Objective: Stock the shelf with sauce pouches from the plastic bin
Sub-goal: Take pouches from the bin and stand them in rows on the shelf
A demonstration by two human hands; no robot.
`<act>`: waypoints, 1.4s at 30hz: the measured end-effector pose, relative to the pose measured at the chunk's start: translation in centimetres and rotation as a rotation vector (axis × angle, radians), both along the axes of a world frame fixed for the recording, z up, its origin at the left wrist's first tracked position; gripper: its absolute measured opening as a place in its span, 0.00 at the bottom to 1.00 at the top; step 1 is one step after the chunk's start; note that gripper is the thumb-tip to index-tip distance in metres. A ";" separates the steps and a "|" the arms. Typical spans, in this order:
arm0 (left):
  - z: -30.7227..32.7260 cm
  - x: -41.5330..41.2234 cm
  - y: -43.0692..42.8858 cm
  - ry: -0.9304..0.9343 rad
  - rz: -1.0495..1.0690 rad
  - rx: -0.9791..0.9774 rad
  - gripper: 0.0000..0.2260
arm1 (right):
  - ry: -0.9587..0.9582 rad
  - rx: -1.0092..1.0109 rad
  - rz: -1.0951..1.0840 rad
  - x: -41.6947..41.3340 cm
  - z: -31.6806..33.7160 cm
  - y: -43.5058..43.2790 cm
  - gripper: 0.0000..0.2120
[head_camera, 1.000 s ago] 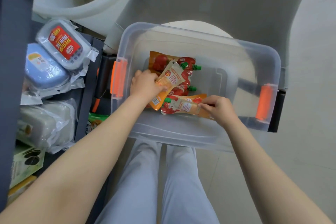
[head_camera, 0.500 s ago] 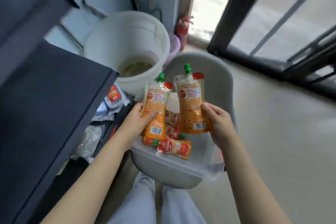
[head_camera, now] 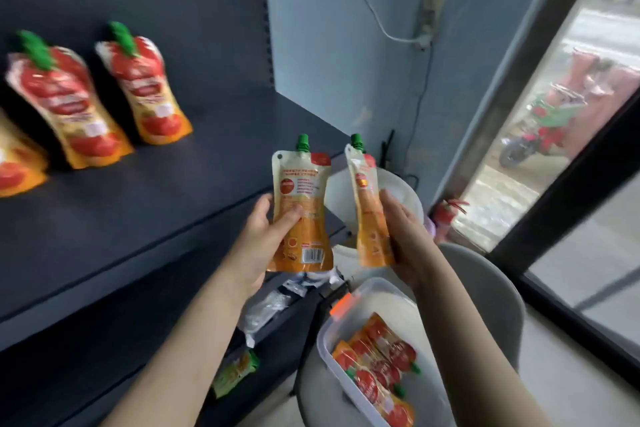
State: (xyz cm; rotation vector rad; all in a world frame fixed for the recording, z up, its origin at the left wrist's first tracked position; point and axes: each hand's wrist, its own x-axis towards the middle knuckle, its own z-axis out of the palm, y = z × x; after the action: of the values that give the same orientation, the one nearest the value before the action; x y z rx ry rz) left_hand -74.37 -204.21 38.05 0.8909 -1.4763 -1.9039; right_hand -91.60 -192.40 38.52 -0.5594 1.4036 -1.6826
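My left hand [head_camera: 265,241] grips an orange sauce pouch [head_camera: 301,198] with a green cap, held upright, its back label toward me. My right hand [head_camera: 408,239] grips a second pouch [head_camera: 369,204], also upright and turned edge-on. Both pouches hang in the air by the right end of the dark shelf board [head_camera: 145,218]. Three red-and-yellow pouches [head_camera: 145,83] stand on that shelf at the left. The clear plastic bin [head_camera: 349,319] with an orange latch sits below on a grey chair, with several pouches [head_camera: 377,367] lying in it.
A white bucket [head_camera: 398,191] stands behind the pouches I hold. Wrapped packages [head_camera: 266,305] and a green packet [head_camera: 235,371] lie on lower shelves. A blue wall with a cable is beyond, and a glass door [head_camera: 554,135] is to the right.
Both hands took a pouch out of the bin and raised them. My view has swung up and left from the bin to the shelf, where standing pouches now show.
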 end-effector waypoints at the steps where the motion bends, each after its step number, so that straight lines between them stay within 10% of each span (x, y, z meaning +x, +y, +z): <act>1: 0.9 1.5 -0.7 0.015 0.038 0.018 0.10 | 0.037 -0.001 0.030 1.2 1.1 -1.1 0.13; 8: 5.8 13.6 -6.1 0.058 0.170 0.061 0.16 | 0.172 -0.048 0.198 10.6 5.3 -9.6 0.39; 16: 7.4 25.9 -10.9 0.107 0.327 0.028 0.26 | 0.092 -0.156 0.386 23.3 6.6 -17.1 0.21; 24: 6.2 33.1 -13.3 0.053 0.655 -0.114 0.17 | 0.160 -0.105 0.548 29.7 6.3 -22.2 0.32; 29: 5.4 34.1 -14.8 -0.032 0.881 -0.192 0.27 | 0.198 -0.163 0.622 31.3 5.9 -25.0 0.06; 42: 3.5 36.2 -17.0 -0.206 0.904 -0.406 0.27 | 0.126 -0.302 0.712 30.8 4.0 -30.6 0.12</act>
State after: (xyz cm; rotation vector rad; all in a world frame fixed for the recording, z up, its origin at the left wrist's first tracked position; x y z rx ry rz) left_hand -38.13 -221.18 41.58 1.2819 -1.1860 -0.8451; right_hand -60.81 -222.99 42.50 -1.1920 0.8676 -1.2805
